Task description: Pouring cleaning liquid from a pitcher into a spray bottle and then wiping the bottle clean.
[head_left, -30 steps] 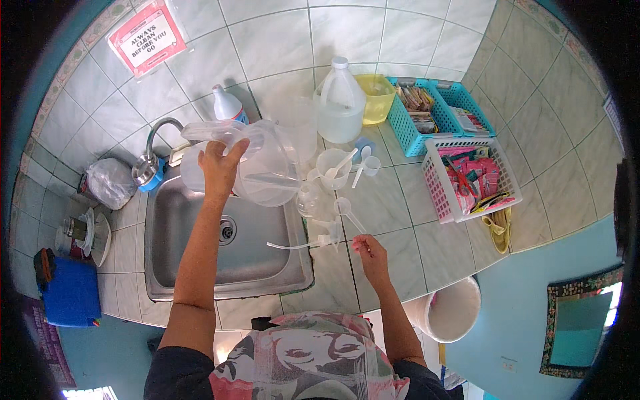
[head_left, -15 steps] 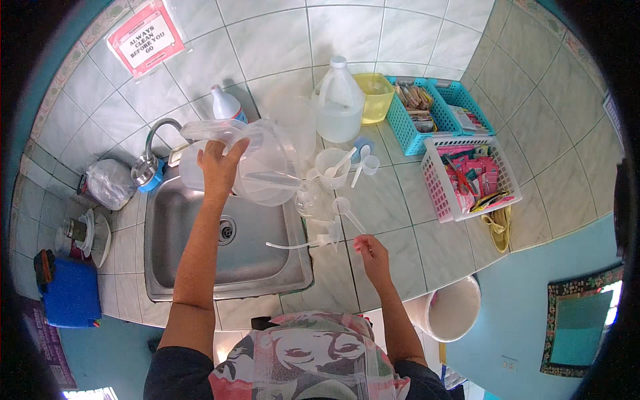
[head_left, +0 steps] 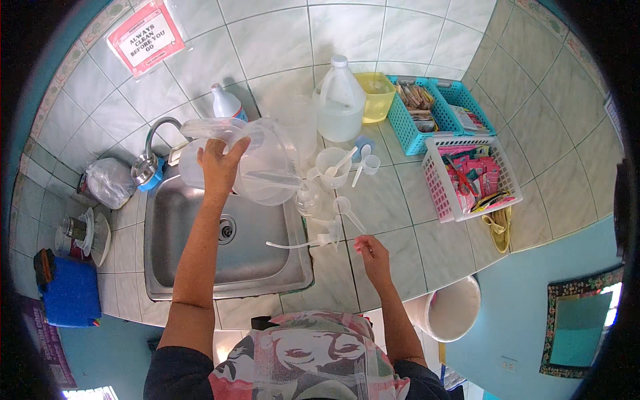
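Observation:
My left hand [head_left: 221, 163] is closed round a clear plastic container [head_left: 270, 157] with a wide round body. It is held over the back of the steel sink [head_left: 230, 283], and its see-through walls make its outline hard to follow. My right hand [head_left: 375, 261] hovers over the counter's front part with fingers curled together and nothing visible in them. Just beyond those fingers lies a clear scoop [head_left: 343, 205] with a long handle. To their left is a pump head with a thin tube [head_left: 288, 247]. Behind stands a white cup [head_left: 331, 167] with small spoons in it.
A large jug of clear liquid [head_left: 340, 110] and a yellow tub [head_left: 375, 97] stand by the wall. Turquoise baskets [head_left: 411, 141] and a white basket [head_left: 437, 183] hold packets at right. The curved faucet [head_left: 148, 143] rises behind the sink. A white bucket [head_left: 460, 317] stands below the counter.

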Demonstrator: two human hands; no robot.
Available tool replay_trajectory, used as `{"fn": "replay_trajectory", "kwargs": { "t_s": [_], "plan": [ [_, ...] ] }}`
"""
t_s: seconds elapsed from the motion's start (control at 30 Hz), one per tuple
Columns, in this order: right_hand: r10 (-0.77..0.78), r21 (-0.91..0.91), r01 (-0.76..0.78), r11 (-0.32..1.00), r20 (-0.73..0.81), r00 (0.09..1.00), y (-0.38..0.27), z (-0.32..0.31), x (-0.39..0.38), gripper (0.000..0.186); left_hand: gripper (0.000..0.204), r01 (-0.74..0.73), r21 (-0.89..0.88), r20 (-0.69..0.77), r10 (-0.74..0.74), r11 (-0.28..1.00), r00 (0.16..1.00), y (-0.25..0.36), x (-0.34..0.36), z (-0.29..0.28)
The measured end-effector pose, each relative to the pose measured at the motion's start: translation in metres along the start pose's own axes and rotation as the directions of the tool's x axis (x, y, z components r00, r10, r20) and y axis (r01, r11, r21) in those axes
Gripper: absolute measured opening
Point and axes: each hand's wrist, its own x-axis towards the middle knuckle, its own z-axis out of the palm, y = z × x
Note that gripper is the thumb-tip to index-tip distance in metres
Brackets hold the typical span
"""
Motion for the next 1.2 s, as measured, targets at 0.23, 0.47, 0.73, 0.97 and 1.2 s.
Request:
{"fn": "replay_trajectory", "kwargs": {
  "t_s": [0.23,0.47,0.73,0.97,1.2],
  "plan": [
    [0.011,-0.006,-0.011,1.0,0.011,1.0,0.004,0.0,-0.001,0.011,0.042,-0.02,0.066,0.0,0.02,0.998,1.0,0.003,0.0,0.001],
    [0.01,-0.001,-0.01,1.0,0.008,1.0,-0.002,0.0,-0.001,0.012,0.044,-0.006,0.059,0.036,0.003,0.998,0.999,-0.005,0.002,-0.001],
    [-0.02,0.0,0.02,1.0,-0.003,1.0,-0.003,0.0,-0.001,0.013,0.041,-0.068,0.073,-0.015,0.069,0.995,0.998,0.002,0.001,0.001],
    [0.012,0.01,-0.012,1.0,0.004,1.0,-0.001,0.0,-0.002,0.014,0.042,-0.044,0.096,0.019,0.042,0.994,0.999,-0.004,0.001,0.002],
    [0.019,-0.015,-0.019,1.0,0.005,1.0,-0.001,-0.001,-0.001,0.013,0.046,-0.001,0.108,0.06,-0.005,0.994,0.998,-0.004,0.003,0.001]
  ]
}}
